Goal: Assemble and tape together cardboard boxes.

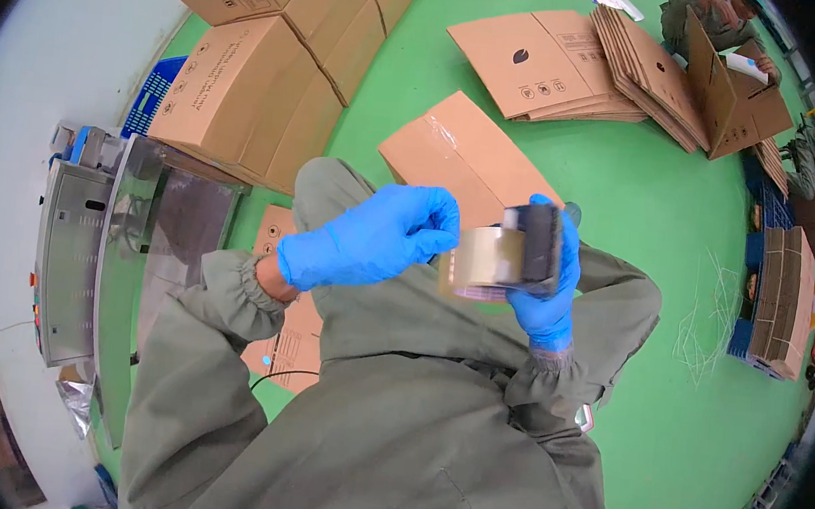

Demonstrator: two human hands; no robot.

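Observation:
In blue gloves, both of my hands are raised above my lap. My right hand [547, 317] grips a tape dispenser [540, 252] with a dark body, partly blurred. A wide roll of clear-brown packing tape [487, 259] sits on it, facing my left hand. Close beside the roll, my left hand [375, 235] is closed, with thumb and fingertips pressed together. Whether a tape end is pinched there cannot be made out. Just beyond my hands lies a closed cardboard box [470, 153] with a strip of shiny tape on its top.
Stacked cartons [237, 94] stand at the far left, near a grey metal machine [72, 264]. Flattened cartons [541, 63] lie ahead on the green floor [619, 166]. At the far right, a person [714, 20] handles an open carton [736, 99]. Bundled cardboard [781, 302] stands to the right.

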